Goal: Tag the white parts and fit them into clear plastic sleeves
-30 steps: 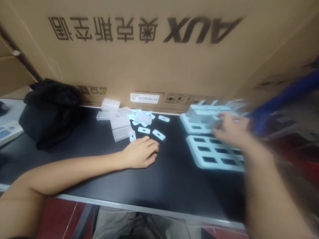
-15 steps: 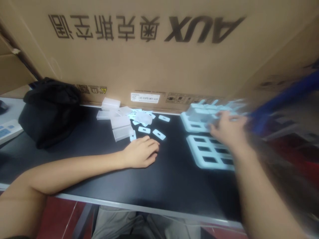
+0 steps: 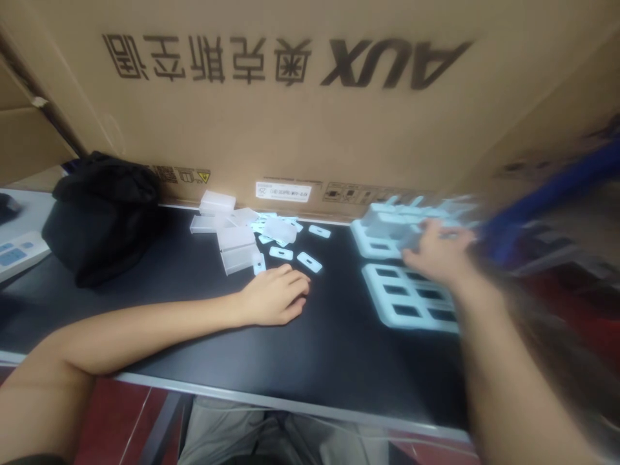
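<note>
Clock centred on the left hand, 12 = toward the carton. Left hand (image 3: 276, 296): palm down on black tabletop (image 3: 310, 361), fingers loosely curled and close together. Palm side hidden, can't tell if it holds anything.

Right hand (image 3: 438, 252): at 2, over the rear pale-blue plastic tray with rectangular openings (image 3: 357, 237). Thumb and fingers bent down at the tray's parts, medium spread; motion blur, so can't tell if the grip is on a part or just beside one. Pale-blue blocks with upright prongs (image 3: 382, 216) stand on that tray, by the fingers and beyond them.

Front pale-blue plastic grid tray (image 3: 375, 297): at 3, flat on the table, just short of the rear one. Its far right is behind the right forearm.

Small pale-blue flat plates with a centre slot (image 3: 310, 261): 11 to 1. One just beside the left knuckles, a few loose, rest heaped partly under a translucent piece (image 3: 279, 230). Translucent white plastic boxes (image 3: 237, 239): piled at 11, touching the heap.

Black cloth bag (image 3: 101, 219) at 10. Big brown cardboard carton, print upside down (image 3: 310, 129), spans 11 to 1 behind everything. Blurred blue bar (image 3: 533, 187) at 2, past the right hand.
</note>
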Motion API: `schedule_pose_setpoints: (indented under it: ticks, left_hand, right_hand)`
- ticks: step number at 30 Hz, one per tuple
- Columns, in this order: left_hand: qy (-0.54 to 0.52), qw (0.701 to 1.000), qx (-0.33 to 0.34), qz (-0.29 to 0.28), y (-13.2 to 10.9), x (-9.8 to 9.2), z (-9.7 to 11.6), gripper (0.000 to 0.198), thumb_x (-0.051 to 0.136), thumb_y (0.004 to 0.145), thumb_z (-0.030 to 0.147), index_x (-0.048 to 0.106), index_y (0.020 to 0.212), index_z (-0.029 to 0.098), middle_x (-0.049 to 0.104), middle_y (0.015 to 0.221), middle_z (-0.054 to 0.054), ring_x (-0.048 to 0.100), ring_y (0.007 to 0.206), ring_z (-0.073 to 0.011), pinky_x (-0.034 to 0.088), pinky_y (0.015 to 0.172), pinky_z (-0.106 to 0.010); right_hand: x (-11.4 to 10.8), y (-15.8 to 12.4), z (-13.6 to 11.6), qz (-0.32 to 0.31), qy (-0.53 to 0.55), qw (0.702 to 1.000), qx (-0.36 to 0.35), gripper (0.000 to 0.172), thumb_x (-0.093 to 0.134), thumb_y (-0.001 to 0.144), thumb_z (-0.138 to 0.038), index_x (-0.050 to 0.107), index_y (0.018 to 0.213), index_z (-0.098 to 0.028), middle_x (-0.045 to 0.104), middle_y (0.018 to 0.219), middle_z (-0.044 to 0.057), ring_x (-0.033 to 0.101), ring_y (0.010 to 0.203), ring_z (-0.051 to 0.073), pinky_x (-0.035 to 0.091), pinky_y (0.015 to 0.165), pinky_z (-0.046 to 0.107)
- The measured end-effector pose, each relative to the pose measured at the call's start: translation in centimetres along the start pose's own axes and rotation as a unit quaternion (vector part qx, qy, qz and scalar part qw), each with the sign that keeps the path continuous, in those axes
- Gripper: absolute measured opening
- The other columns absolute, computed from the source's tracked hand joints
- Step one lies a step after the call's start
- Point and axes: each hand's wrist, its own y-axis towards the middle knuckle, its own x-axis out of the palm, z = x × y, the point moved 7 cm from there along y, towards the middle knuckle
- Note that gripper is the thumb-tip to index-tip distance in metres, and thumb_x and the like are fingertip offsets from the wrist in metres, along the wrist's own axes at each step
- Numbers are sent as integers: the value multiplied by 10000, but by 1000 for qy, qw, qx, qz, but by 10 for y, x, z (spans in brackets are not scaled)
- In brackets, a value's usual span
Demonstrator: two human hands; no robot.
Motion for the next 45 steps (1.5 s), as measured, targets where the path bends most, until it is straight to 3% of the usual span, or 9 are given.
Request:
schedule_pose_setpoints:
  ticks: [7, 10, 16, 21, 24, 28, 35, 41, 45]
  left_hand:
    - [38, 999, 6, -7, 0, -2, 4, 194, 504, 1017, 308, 640, 1084, 186, 689, 1306, -80, 615, 1086, -236, 535, 840, -360]
    - [107, 994, 7, 9, 3, -10, 0, 253, 479, 1027, 333, 637, 1122, 160, 645, 1379, -127, 593, 1150, -283, 511, 907, -417]
    - [186, 977, -102, 30, 14, -43, -51, 383, 460, 1032, 390, 618, 1247, 115, 501, 1542, -202, 493, 1364, -379, 417, 1115, -508]
    - [181, 971, -155, -6, 39, -61, -100, 608, 600, 924, 365, 492, 1445, 70, 429, 1591, -241, 368, 1499, -396, 326, 1215, -523]
    - [171, 968, -165, -77, 59, -60, -120, 675, 650, 845, 331, 482, 1462, 114, 577, 1464, -196, 467, 1420, -374, 368, 1177, -507]
    - [161, 956, -197, -144, 77, -56, -140, 578, 632, 840, 326, 545, 1388, 164, 730, 1146, -139, 654, 1107, -322, 487, 993, -442]
    - [137, 961, -184, -153, 91, -48, -149, 535, 651, 854, 408, 606, 1356, 231, 690, 1293, -141, 646, 1134, -333, 522, 873, -426]
    - [66, 963, -226, -135, 104, -48, -152, 327, 592, 908, 402, 736, 1153, 241, 753, 1135, -100, 673, 1034, -293, 520, 838, -416]
    - [42, 958, -255, -123, 108, -45, -149, 362, 573, 936, 516, 774, 1022, 227, 758, 1036, -113, 678, 965, -291, 518, 817, -419]
  right_hand:
    - [-5, -2, -7, 0, -15, 1000, -3, 633, 465, 811, -360, 423, 1335, -8, 668, 820, 167, 462, 1299, 454, 276, 1087, 565]
    - [-13, -9, -12, -5, -21, 1000, 2, 609, 437, 861, -357, 422, 1357, -2, 681, 861, 196, 487, 1294, 438, 347, 1054, 538]
    - [-44, -33, -24, 12, -64, 997, 51, 540, 361, 953, -432, 545, 1316, -77, 679, 1152, 277, 501, 1292, 450, 458, 958, 530]
    - [-58, -43, -71, 76, -17, 996, -39, 446, 323, 989, -410, 616, 1179, -132, 710, 1092, 219, 530, 1204, 413, 449, 943, 507]
    - [-48, -51, -109, 59, 25, 988, -138, 333, 377, 980, -375, 617, 1115, -187, 734, 1052, 152, 572, 1108, 359, 444, 916, 469]
    - [-40, -62, -136, 44, 49, 975, -212, 254, 426, 988, -317, 627, 1062, -182, 740, 971, 116, 608, 1020, 317, 427, 893, 436]
    - [-45, -63, -136, 40, 66, 974, -215, 209, 475, 992, -291, 643, 1039, -177, 733, 899, 95, 628, 945, 306, 408, 822, 398]
    - [-41, -62, -138, 16, 66, 975, -210, 215, 476, 998, -292, 641, 1058, -169, 741, 870, 85, 645, 926, 296, 402, 807, 388]
    - [-38, -61, -140, 6, 65, 975, -211, 226, 469, 1000, -295, 639, 1079, -169, 746, 883, 87, 648, 926, 289, 401, 783, 380]
